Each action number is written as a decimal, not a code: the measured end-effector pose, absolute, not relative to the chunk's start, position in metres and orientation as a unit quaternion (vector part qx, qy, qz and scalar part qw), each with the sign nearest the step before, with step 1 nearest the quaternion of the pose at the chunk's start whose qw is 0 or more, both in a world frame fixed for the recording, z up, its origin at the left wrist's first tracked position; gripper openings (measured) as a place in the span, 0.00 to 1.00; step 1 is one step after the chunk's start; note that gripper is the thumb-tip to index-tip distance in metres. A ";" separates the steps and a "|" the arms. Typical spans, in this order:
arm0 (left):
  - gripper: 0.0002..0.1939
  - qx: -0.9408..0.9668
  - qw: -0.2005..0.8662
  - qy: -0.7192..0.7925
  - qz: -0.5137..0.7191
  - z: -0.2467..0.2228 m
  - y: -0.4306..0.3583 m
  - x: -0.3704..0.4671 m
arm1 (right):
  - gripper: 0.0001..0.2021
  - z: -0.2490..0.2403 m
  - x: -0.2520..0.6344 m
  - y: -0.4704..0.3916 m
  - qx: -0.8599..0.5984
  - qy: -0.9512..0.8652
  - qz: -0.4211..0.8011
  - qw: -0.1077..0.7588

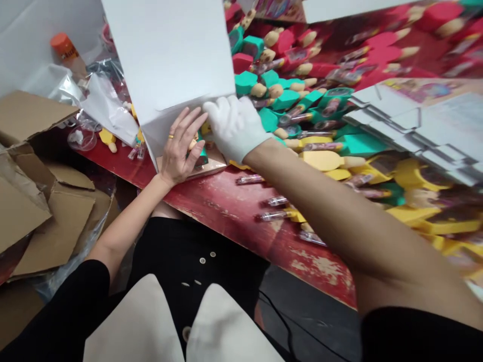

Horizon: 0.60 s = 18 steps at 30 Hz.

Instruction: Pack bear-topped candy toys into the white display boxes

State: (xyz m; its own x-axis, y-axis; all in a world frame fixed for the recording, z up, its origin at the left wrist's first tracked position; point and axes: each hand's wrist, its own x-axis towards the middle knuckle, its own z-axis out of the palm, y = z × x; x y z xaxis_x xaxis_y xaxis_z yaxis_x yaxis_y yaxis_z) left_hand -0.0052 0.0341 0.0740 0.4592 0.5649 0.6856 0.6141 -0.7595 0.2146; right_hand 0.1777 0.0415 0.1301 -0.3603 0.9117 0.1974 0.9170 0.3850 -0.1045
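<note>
A white cardboard box (177, 55) stands at the table edge with its tall lid raised. My left hand (181, 148), bare with a ring, is in the box's mouth, fingers stretched and slightly apart. Beside its thumb, a green piece (203, 158) shows inside the box, partly covered by the hand. My right hand (236, 125), in a white glove, is at the box's right side with its fingers curled. What those fingers hold, if anything, is hidden. Just right of the glove lie green popsicle-shaped toys (281, 90) with stick-like handles.
Yellow toys (320, 160), red ones (388, 48) and small clear tubes (277, 215) spread across the worn red table (226, 201). Flattened white boxes (426, 125) lie at right. Left are torn brown cartons (64, 221), plastic wrapping (109, 108) and an orange-capped bottle (68, 53).
</note>
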 end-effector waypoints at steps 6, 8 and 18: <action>0.28 -0.876 0.053 -0.311 -0.365 0.093 0.059 -0.005 | 0.25 0.097 0.215 0.036 -0.610 -0.743 -0.039 0.271; 0.29 -0.870 0.040 -0.317 -0.376 0.105 0.060 -0.007 | 0.24 0.090 0.237 0.033 -0.634 -0.725 -0.014 0.270; 0.17 -0.890 0.032 -0.303 -0.338 0.051 -0.021 -0.012 | 0.22 0.055 0.250 0.010 -0.641 -0.759 0.110 -0.029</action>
State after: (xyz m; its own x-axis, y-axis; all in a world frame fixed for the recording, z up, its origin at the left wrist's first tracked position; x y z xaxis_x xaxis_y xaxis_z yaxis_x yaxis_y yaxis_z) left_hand -0.0123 -0.0207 0.0513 0.5878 0.5170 0.6223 0.5606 -0.8149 0.1475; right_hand 0.2501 0.0099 0.0549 -0.1760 0.9669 -0.1850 0.9795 0.1533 -0.1305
